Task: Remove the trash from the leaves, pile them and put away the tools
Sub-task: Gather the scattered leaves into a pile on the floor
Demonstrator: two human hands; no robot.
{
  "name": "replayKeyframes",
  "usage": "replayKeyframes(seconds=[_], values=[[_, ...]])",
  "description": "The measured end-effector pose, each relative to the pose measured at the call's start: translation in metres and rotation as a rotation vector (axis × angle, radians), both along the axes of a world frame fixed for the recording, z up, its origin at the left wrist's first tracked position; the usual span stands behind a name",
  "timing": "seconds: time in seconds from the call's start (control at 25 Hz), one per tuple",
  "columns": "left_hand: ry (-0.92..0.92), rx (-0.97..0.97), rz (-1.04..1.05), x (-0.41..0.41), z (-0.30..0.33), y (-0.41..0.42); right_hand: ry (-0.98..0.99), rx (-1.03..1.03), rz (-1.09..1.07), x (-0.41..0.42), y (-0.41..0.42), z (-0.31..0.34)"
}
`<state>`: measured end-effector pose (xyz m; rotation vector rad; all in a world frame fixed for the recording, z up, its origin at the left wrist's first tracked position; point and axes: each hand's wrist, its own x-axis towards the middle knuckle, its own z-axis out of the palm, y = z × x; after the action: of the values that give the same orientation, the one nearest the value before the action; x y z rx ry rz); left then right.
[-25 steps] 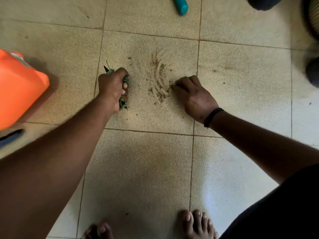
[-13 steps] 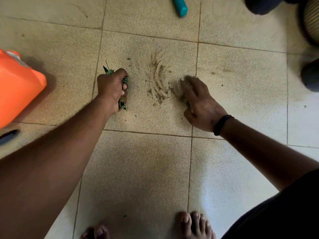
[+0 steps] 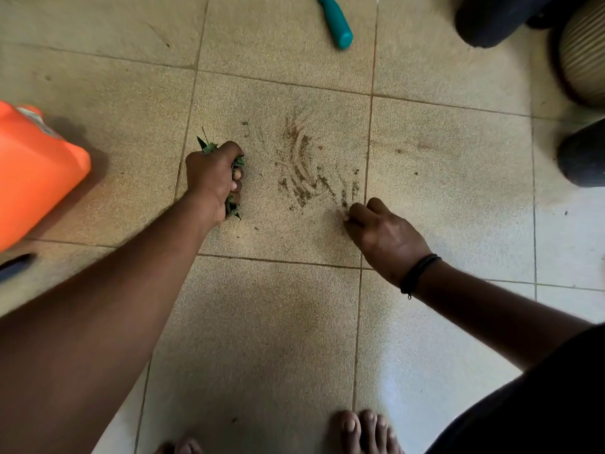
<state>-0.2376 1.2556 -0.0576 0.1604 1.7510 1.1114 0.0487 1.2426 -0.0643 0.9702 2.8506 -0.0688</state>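
The leaves [image 3: 236,165] sit bunched in your left hand [image 3: 212,178], fist clenched round them on the floor [image 3: 268,322]; they look light, soft and crushable, so keep cupping them whole; your right hand [image 3: 386,239] pinches something small and pale beside the crumb streaks [image 3: 304,172].

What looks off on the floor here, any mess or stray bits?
Brown crumbs are smeared in curved streaks across the tile between the left hand, which grips green leaves, and the right hand. A teal handle lies loose at the top.
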Motion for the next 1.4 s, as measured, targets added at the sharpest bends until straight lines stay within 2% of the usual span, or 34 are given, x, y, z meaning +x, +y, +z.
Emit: replayKeyframes(seconds=[0.24,0.36,0.48,0.56,0.68,0.76,0.88,0.96,1.04,1.12,1.2,1.28,1.4], values=[[0.012,0.002,0.004,0.002,0.002,0.000,0.076,-0.049,0.059,0.000,0.010,0.000],[0.016,0.010,-0.002,0.001,0.002,0.000,0.263,-0.185,-0.159,-0.001,0.031,0.005],[0.023,0.009,-0.016,0.001,0.001,0.000,0.439,-0.175,-0.265,-0.006,0.068,0.012],[0.023,0.010,-0.023,0.001,0.001,-0.001,0.351,-0.132,-0.246,-0.011,0.088,0.011],[0.019,0.013,-0.021,0.001,0.001,-0.003,0.017,-0.114,-0.232,-0.024,0.090,0.010],[0.011,0.006,-0.017,0.002,0.002,-0.002,-0.093,-0.144,-0.194,-0.029,0.066,0.012],[0.033,-0.011,-0.001,0.003,0.003,-0.001,-0.095,-0.147,-0.025,-0.026,0.014,0.015],[0.052,-0.050,0.015,0.006,0.007,0.000,0.027,-0.165,-0.029,-0.025,-0.002,0.014],[0.022,-0.107,0.078,0.012,0.020,-0.007,0.234,-0.395,-0.289,-0.038,-0.005,0.029],[-0.067,-0.141,0.122,0.024,0.041,-0.021,0.490,-0.733,-0.724,-0.056,-0.006,0.058],[-0.171,-0.159,0.119,0.036,0.073,-0.034,0.757,-1.041,-1.065,-0.076,-0.006,0.095],[-0.253,-0.170,0.090,0.047,0.109,-0.047,1.008,-1.240,-1.228,-0.093,-0.011,0.138],[-0.335,-0.223,0.112,0.062,0.166,-0.080,1.135,-1.364,-1.383,-0.108,-0.040,0.205]])
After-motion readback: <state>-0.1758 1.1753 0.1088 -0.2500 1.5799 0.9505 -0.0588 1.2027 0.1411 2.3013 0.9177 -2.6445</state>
